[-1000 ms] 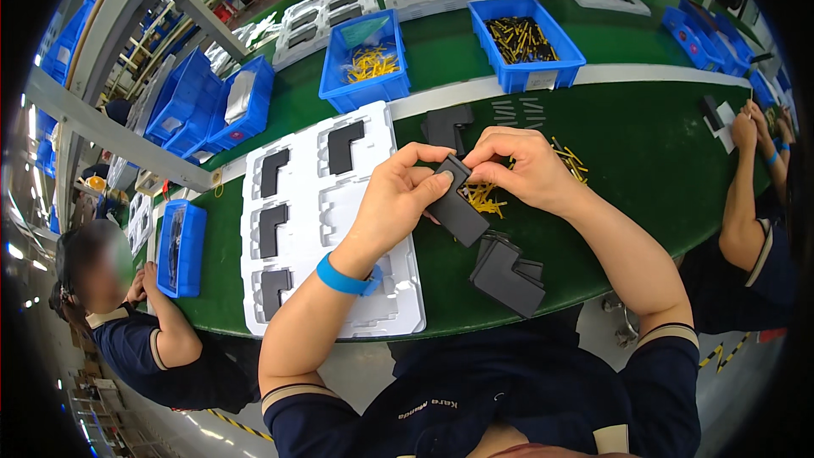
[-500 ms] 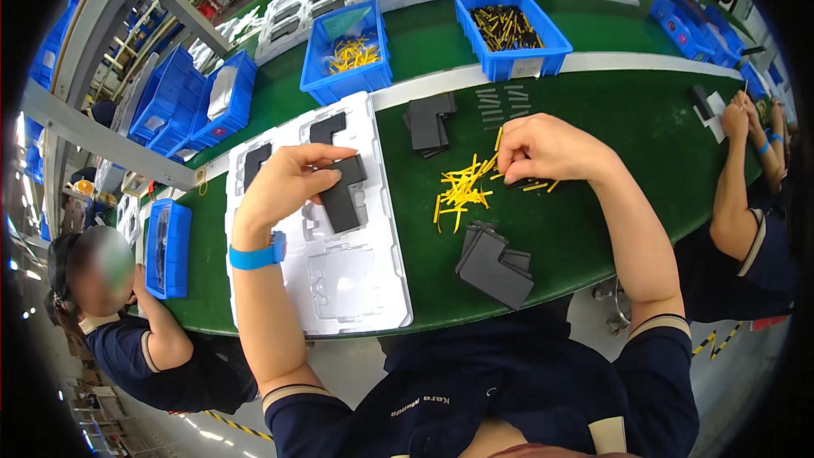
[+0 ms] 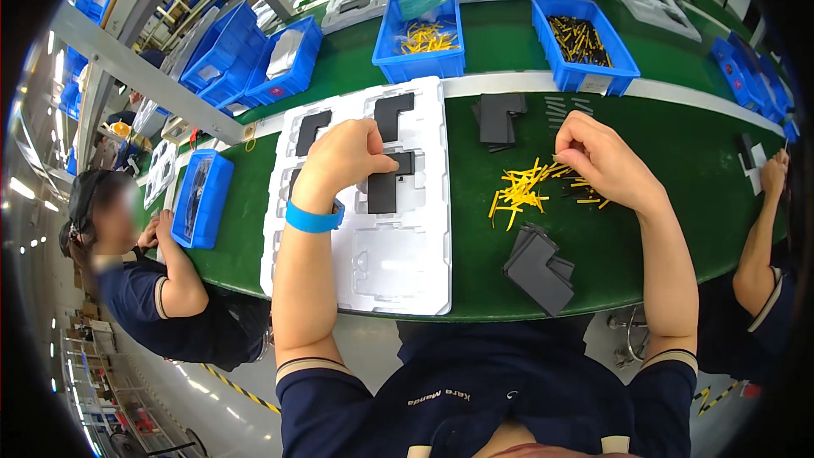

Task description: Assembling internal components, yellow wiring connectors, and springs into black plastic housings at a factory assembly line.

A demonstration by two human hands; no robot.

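Observation:
My left hand (image 3: 349, 157) is over the white moulded tray (image 3: 403, 267), fingers curled, its thumb on a black L-shaped piece (image 3: 382, 198). That piece lies flat in a tray recess. Another black L-shaped piece (image 3: 393, 115) sits in the recess behind it, and one more is at the back left. To the right, my right hand (image 3: 606, 161) is closed in a pinch at a yellow strip (image 3: 557, 168), beside the loose heap of yellow strips (image 3: 519, 189). Darker strips lie partly hidden under that hand.
Stacked black L-shaped pieces lie nearer me (image 3: 543, 276) and farther back (image 3: 500, 120). Blue bins of strips stand behind, on the left (image 3: 420, 65) and right (image 3: 598, 72). A blue bin (image 3: 203, 199) is left of the tray. Co-workers sit at both sides.
The view has shifted, so the table appears farther right. The black L-shaped piece, tilted in my left hand before, now lies flat in the tray. My right hand stays by the strips.

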